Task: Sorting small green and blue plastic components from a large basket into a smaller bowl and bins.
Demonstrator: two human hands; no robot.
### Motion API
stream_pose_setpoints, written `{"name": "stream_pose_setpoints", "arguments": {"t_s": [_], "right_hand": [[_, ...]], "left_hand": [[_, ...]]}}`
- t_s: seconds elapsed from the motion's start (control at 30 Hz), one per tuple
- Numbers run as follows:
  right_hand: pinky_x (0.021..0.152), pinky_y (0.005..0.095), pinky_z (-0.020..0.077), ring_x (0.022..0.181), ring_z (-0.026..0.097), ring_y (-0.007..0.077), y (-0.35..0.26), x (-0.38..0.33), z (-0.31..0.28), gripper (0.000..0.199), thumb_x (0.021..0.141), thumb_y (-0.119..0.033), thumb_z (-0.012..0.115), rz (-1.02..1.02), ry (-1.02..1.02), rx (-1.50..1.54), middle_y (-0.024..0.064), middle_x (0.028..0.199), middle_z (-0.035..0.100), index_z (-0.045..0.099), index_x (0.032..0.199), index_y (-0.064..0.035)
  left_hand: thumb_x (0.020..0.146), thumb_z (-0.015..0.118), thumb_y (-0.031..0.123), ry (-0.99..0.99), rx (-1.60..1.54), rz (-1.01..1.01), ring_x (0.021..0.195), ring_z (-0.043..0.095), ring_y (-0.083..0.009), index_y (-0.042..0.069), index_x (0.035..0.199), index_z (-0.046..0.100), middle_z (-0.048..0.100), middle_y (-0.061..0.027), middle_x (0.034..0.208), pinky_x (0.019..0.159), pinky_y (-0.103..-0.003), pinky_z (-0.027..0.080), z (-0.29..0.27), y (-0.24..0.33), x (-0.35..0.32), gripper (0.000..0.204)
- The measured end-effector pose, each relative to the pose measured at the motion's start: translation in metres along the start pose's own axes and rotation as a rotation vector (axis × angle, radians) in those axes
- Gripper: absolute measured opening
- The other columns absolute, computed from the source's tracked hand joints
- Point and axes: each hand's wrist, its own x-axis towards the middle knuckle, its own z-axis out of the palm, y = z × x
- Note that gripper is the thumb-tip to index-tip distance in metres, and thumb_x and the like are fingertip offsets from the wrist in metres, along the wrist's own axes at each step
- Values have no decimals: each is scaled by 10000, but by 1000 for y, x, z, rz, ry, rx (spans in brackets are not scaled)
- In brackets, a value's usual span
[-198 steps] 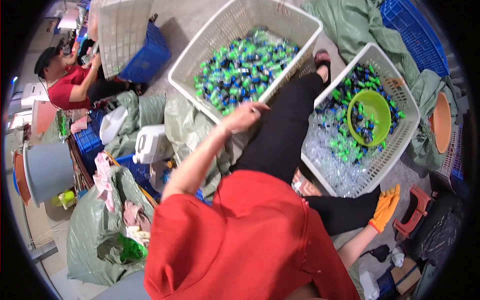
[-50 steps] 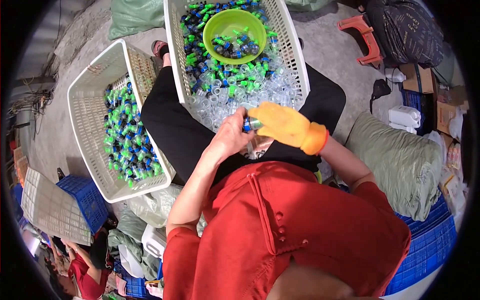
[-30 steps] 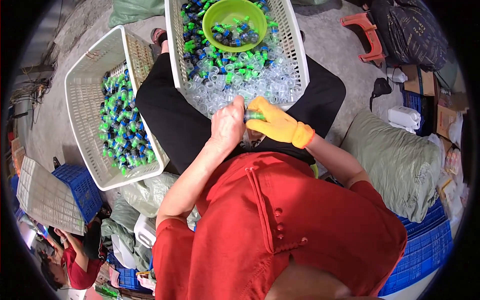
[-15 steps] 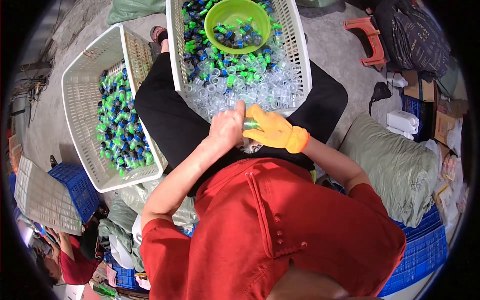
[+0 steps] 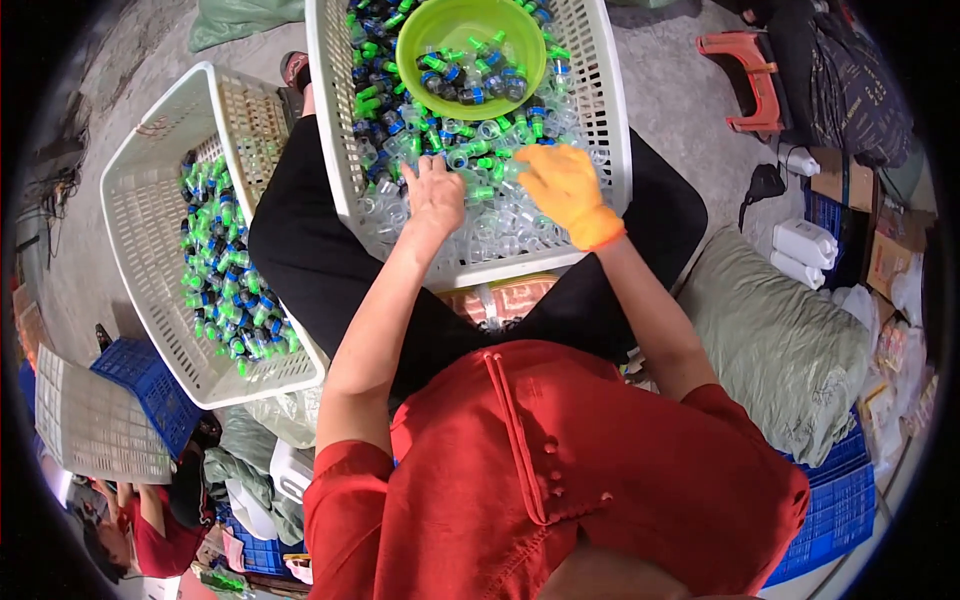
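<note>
Grey concrete floor (image 5: 660,70) all around. Across the lower middle, a red shirt (image 5: 600,460) above black trousers (image 5: 300,230), legs parted on either side of a large white perforated basket (image 5: 520,267). To the left, outside the left leg and near the first, a second white basket (image 5: 148,238), partly filled with small pieces in green, blue and black. Beyond the right forearm, a plump grey-green sack (image 5: 765,335), next to blue crates (image 5: 830,510). At lower left, a tilted whitish crate (image 5: 100,420) against a blue crate (image 5: 155,385), just beside a co-worker in red (image 5: 160,545). At upper right, a red stool (image 5: 768,95), well apart from both hands. Inside the near basket, toward the far end, a lime-green bowl (image 5: 470,25), resting on the heap and holding more of the same pieces.

Over the near part of that basket, a bare left hand (image 5: 437,195), fingers loosely spread and low at the heap. Across from it, an orange-gloved right hand (image 5: 565,190), fingers bent inward; impossible to tell whether pinching anything. Below and between both, clear cup-shaped pieces (image 5: 500,230); farther up, dark bottle-shaped pieces with green tips (image 5: 370,100).
</note>
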Motion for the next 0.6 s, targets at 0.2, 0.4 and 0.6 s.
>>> {"name": "stream_pose_setpoints", "arguments": {"t_s": [0.2, 0.4, 0.6], "right_hand": [[760, 238, 457, 776, 567, 121, -3, -19, -44, 324, 853, -35, 559, 471, -117, 572, 37, 936, 619, 577, 1176, -60], [608, 217, 413, 678, 509, 91, -29, -29, -62, 253, 855, -70, 558, 589, -5, 1003, 23, 834, 607, 626, 1098, -56], [634, 225, 423, 694, 505, 93, -76, -29, -79, 253, 845, -47, 563, 574, 0, 1108, 19, 922, 598, 621, 1091, -36]], "left_hand": [[784, 630, 81, 251, -143, 192, 1040, 508, -348, 76, 971, 650, 574, -159, 1124, 974, -629, 338, 2, -10, -13, 188], [840, 647, 88, 44, -1707, 13, 930, 593, -306, 92, 1054, 600, 593, -138, 1109, 869, -542, 495, -46, 2, -43, 219], [832, 677, 72, -108, -2534, -180, 807, 618, -216, 87, 1099, 548, 615, -110, 1030, 722, -343, 554, -77, 44, -89, 296]]}}
